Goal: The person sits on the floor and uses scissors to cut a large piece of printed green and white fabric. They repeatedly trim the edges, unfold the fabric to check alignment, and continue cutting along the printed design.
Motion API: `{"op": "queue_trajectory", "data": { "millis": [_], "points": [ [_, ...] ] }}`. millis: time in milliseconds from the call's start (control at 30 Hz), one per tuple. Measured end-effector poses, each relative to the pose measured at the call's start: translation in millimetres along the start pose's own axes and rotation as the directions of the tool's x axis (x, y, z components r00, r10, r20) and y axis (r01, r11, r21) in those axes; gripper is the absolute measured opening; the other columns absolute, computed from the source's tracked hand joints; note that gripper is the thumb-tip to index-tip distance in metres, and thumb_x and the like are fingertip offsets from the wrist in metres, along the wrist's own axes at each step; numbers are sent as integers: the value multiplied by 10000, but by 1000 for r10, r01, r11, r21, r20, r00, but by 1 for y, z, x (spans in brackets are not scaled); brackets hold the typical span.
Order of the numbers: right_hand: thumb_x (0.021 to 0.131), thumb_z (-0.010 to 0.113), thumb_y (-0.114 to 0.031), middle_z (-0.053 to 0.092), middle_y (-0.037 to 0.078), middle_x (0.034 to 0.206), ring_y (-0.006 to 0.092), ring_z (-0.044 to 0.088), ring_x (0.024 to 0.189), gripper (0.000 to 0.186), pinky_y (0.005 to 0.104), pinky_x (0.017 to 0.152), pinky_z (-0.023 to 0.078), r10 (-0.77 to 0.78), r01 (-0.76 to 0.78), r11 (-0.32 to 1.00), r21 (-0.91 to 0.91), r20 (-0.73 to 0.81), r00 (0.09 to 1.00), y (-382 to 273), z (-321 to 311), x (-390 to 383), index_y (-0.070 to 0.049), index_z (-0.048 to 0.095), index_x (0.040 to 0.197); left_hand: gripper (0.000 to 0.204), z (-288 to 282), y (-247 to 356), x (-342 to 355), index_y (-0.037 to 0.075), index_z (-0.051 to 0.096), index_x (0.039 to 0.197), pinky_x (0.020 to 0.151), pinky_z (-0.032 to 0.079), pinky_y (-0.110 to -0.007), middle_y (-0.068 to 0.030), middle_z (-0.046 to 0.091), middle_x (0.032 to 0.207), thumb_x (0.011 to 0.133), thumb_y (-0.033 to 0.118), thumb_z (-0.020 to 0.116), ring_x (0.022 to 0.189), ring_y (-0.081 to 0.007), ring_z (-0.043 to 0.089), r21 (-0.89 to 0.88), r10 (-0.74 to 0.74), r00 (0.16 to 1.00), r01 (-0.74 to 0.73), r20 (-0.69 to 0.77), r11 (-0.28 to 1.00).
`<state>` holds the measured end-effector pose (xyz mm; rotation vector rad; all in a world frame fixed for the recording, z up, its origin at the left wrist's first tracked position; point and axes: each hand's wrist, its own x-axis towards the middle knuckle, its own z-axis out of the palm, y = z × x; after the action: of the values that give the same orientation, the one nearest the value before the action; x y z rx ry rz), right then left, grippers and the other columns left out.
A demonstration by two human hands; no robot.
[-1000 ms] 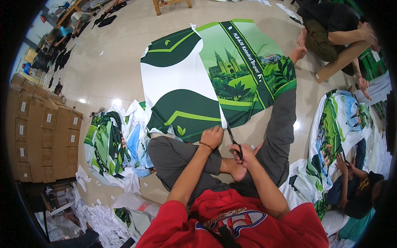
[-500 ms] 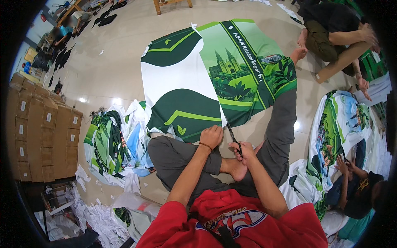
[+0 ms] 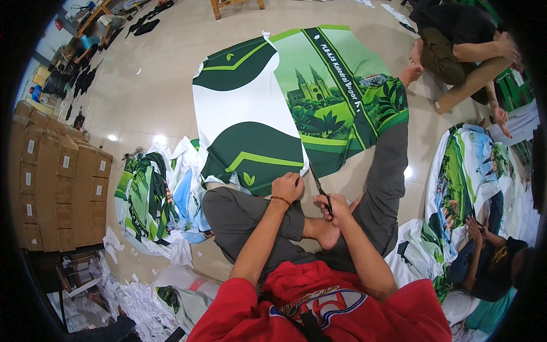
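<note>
A large piece of printed fabric (image 3: 245, 108), white with green panels and a landscape print, lies spread on the floor in front of me. My left hand (image 3: 288, 187) is closed on its near edge, the fingers curled. In my right hand (image 3: 337, 209) is a pair of black-handled scissors (image 3: 319, 187). Their blades point away from me, at the slit between the white-edged dark green panel and the landscape panel. The blade tips lie close against the cloth; whether they grip it I cannot tell. The fabric's right edge rests by my outstretched leg (image 3: 383, 176).
Heaps of printed fabric lie at the left (image 3: 151, 199) and right (image 3: 456, 188). Stacked cardboard boxes (image 3: 65, 188) stand at the far left, above white scraps (image 3: 139, 302). A seated person (image 3: 456, 51) is at the upper right; another person (image 3: 493, 262) works at the lower right.
My left hand has shifted slightly left and toward me along the fabric's edge. The fabric has slid slightly left, and the slit by the scissors looks a little wider.
</note>
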<state>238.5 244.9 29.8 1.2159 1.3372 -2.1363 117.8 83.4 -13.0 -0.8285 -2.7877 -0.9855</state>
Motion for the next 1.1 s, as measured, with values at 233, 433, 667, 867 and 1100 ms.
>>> {"op": "queue_trajectory", "data": {
  "millis": [233,433,667,867,1100],
  "points": [
    [766,822,-190,510,-30,613,44,424,403,285,207,340,283,-70,70,997,12,33,997,-4,3,15,-71,569,823,116,-5,1,1,100,727,805,597,545,-434,-96,682,762,799,209,687,662,-336,670,-53,-16,1000,15,-17,998],
    [765,820,-177,514,-33,620,44,434,412,277,203,347,288,-74,75,997,-8,36,997,-3,5,24,-57,594,871,122,-7,4,1,99,728,805,588,540,-429,-95,677,741,802,214,688,651,-335,668,-64,-26,1000,24,-18,998],
    [755,823,-185,525,-27,626,53,436,413,289,211,351,290,-100,100,994,-32,20,995,3,8,32,-58,589,869,160,-6,-2,1,91,715,777,632,542,-450,-113,691,770,799,246,683,695,-349,676,-36,-155,987,156,30,987],
    [740,829,-214,505,-33,608,49,424,407,301,217,344,277,-62,61,997,40,8,998,-15,14,34,-81,560,773,165,-9,-1,1,101,723,781,645,545,-447,-116,695,771,789,260,682,701,-350,678,-53,-199,978,202,64,978],
    [733,838,-212,498,-42,601,40,411,398,294,209,340,278,-90,90,995,38,3,996,-16,22,37,-82,583,797,151,-11,1,1,91,699,732,603,536,-432,-87,680,724,798,225,676,658,-340,667,-119,-156,987,159,28,980]
  ]
}}
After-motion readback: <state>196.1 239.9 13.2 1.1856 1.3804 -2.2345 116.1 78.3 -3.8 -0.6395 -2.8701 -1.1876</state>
